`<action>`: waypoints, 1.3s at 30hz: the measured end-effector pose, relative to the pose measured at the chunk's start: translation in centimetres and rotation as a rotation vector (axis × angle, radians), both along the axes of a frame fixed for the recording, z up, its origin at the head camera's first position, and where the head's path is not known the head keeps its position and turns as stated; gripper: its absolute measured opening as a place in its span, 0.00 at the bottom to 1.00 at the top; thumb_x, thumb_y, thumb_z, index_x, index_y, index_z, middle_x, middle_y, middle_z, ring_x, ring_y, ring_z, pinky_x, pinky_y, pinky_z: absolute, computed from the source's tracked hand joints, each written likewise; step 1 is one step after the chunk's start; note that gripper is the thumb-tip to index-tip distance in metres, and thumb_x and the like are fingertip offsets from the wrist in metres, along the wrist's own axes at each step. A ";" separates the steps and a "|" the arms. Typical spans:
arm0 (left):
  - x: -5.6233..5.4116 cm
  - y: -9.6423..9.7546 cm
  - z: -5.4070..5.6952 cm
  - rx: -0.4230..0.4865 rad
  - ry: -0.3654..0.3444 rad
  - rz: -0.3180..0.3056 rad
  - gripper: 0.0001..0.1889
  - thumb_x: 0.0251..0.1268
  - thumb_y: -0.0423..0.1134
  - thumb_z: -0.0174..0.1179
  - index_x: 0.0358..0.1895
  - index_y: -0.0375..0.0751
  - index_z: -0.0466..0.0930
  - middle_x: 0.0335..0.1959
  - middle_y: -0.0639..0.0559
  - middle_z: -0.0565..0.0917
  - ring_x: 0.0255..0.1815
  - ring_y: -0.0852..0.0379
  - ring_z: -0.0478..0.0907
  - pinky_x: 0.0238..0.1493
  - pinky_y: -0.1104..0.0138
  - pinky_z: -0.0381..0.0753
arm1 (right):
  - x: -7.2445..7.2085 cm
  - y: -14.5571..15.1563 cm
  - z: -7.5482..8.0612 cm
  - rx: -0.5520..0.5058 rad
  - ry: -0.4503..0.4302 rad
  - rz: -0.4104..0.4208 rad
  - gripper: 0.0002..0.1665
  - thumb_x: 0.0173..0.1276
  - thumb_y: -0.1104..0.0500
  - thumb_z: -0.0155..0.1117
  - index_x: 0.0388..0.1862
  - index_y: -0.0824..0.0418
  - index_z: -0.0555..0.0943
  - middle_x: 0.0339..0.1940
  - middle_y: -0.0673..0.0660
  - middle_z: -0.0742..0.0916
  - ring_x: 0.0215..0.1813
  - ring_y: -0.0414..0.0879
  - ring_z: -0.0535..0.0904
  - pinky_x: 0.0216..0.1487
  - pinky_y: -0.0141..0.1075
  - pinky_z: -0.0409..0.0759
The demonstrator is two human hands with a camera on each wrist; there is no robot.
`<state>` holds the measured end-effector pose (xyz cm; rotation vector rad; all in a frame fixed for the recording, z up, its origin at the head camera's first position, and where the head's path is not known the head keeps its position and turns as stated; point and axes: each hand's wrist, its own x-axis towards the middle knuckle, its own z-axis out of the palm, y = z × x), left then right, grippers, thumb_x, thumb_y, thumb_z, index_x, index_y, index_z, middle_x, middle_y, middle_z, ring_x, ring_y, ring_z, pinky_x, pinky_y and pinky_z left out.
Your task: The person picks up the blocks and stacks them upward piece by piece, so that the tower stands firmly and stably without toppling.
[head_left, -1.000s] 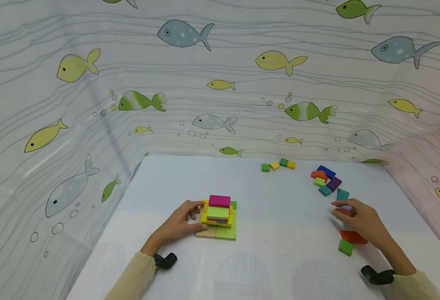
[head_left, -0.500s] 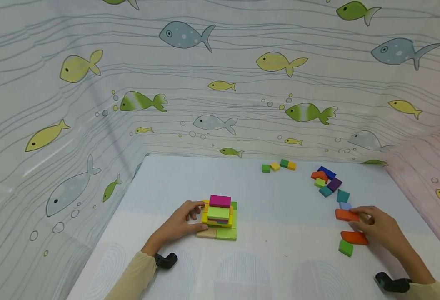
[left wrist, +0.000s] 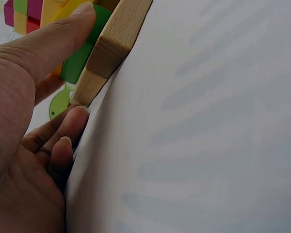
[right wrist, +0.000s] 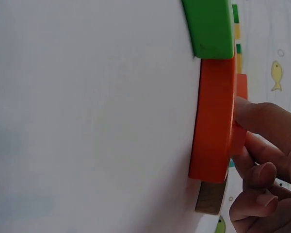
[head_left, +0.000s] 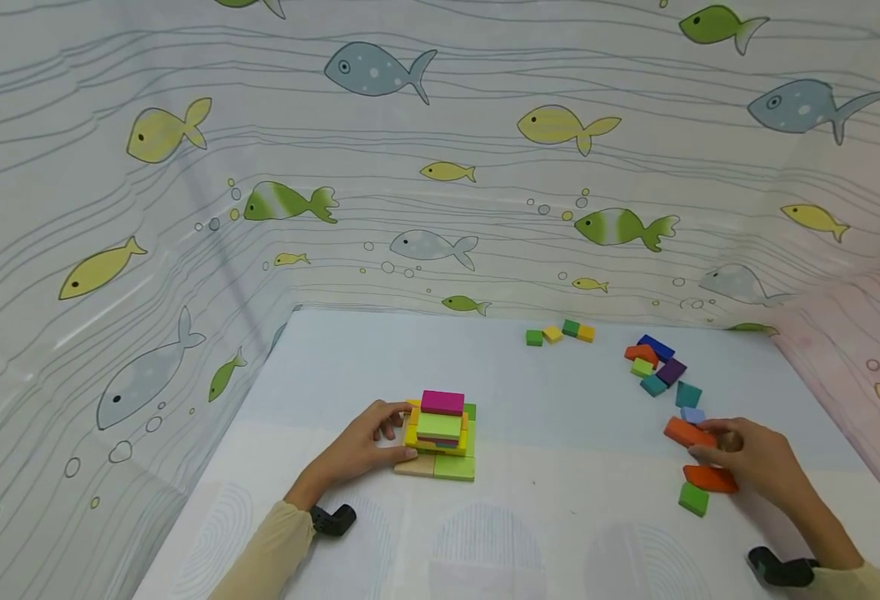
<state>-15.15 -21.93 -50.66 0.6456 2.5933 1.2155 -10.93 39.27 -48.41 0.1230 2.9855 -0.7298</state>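
My left hand (head_left: pixel 368 442) holds the left side of a layered stack of wooden blocks (head_left: pixel 440 427), thumb at its front corner and index finger at its back corner. Magenta tops the stack, with light green, yellow and green below. In the left wrist view the thumb lies along a yellow block (left wrist: pixel 70 14), and fingertips touch a plain wood block (left wrist: pixel 89 85) low down. At right, my right hand (head_left: pixel 755 458) pinches one end of an orange block (head_left: pixel 683 432) between thumb and fingers. Another orange block (head_left: pixel 710 478) and a green block (head_left: pixel 693 498) lie nearer.
Beyond the right hand lie a light blue block (head_left: pixel 692 414), a teal block (head_left: pixel 688 394), a purple block (head_left: pixel 672 372) and several more. Small green and yellow blocks (head_left: pixel 552 334) sit near the table's back edge. A fish-patterned curtain (head_left: pixel 440 150) surrounds the table.
My right hand has drawn back toward the near right and taken hold of the orange block's end. That block has turned slightly. The left hand stays on the stack.
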 end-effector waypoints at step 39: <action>0.2 0.0 0.4 0.002 0.000 -0.003 0.38 0.61 0.57 0.74 0.73 0.54 0.71 0.48 0.55 0.73 0.45 0.56 0.71 0.45 0.64 0.70 | -1.2 -24.3 5.6 -0.285 0.322 0.456 0.19 0.57 0.53 0.84 0.48 0.48 0.89 0.39 0.43 0.82 0.30 0.42 0.74 0.29 0.31 0.75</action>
